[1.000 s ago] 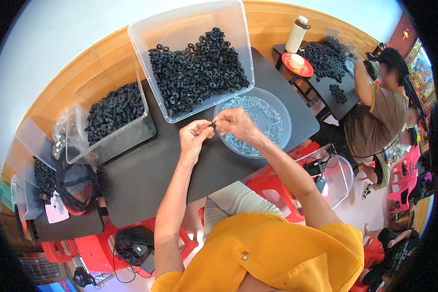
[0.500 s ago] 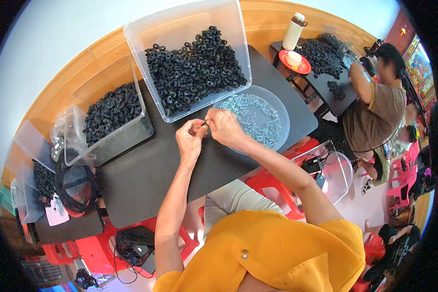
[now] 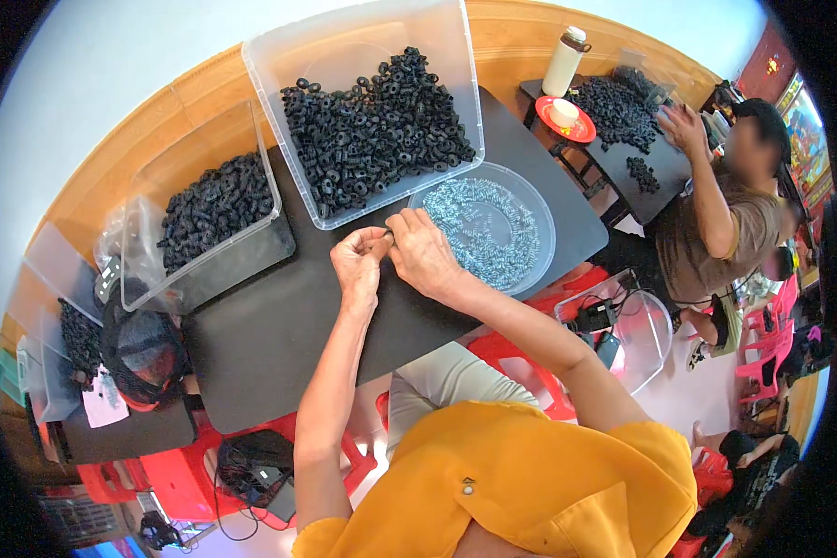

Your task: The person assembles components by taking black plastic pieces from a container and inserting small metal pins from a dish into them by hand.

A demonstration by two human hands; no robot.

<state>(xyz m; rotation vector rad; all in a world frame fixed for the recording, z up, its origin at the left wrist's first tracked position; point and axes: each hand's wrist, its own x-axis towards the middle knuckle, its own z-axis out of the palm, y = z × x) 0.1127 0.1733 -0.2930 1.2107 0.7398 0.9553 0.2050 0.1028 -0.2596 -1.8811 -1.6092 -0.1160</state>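
Plastic, clouded and straight-walled, forms the big tub [image 3: 344,51], heaped with black parts [image 3: 372,135], stubby, many of them ring-shaped. A lower clear tub [image 3: 242,268] beside it carries another dark, knobbly heap [image 3: 216,209]. Both stand on a smooth black table [image 3: 270,344] with a round, shallow bowl [image 3: 546,237], whose glinting silvery bits [image 3: 447,209] are too fine for me to make out. Pale lettering marks a dark shirt [image 3: 763,488] off to the person's right, too small to read. Just in front of the big tub, the left hand [image 3: 358,260] pinches a tiny dark piece [image 3: 389,236] at its fingertips; the right hand [image 3: 424,253] curls in against it, hiding most of it, so I cannot tell whether those fingers grip.
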